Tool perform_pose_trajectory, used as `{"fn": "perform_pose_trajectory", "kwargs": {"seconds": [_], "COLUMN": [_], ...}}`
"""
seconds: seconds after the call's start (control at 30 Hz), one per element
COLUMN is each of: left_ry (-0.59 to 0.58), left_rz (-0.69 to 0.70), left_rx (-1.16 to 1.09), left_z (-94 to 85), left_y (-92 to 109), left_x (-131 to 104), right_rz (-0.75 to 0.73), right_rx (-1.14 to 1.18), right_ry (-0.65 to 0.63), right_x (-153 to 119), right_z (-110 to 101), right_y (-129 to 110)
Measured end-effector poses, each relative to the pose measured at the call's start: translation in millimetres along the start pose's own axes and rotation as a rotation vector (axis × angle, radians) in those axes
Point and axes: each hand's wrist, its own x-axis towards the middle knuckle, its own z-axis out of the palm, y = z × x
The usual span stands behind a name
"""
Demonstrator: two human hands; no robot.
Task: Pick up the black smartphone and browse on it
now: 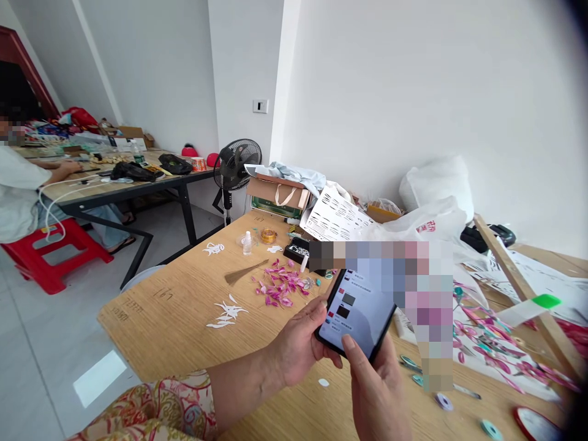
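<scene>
Left hand, right hand: grip closed round phone; screen text illegible; "167" on tabletop.

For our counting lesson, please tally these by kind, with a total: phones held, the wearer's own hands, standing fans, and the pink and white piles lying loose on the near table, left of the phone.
Phone: 1
Hands: 2, left hand and right hand
Fan: 1
Pink pile: 1
White piles: 3
Total: 8
</scene>
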Motion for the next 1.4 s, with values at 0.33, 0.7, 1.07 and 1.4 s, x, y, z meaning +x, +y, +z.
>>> {"fn": "perform_pose_trajectory", "kwargs": {"seconds": [0.33, 0.7, 1.07, 1.4], "left_ry": [0.012, 0.006, -0.001, -0.008], "left_rz": [0.000, -0.009, 0.020, 0.082], "left_rx": [-0.005, -0.010, 0.002, 0.032], "left_z": [1.2, 0.2, 4.0, 4.8], "left_y": [-1.2, -1.8, 4.9, 17.5], "left_x": [-0.2, 0.9, 12.6, 31.3], "right_rz": [-0.030, -0.039, -0.103, -0.139], "right_rx": [0.009, -0.011, -0.023, 0.001], "right_ry": [0.021, 0.024, 0.011, -0.053], "right_x": [0.5, -0.7, 11.4, 36.5], "right_z": [1.9, 1.9, 6.0, 10.2], "right_y": [1.5, 1.5, -6.2, -11.7]}}
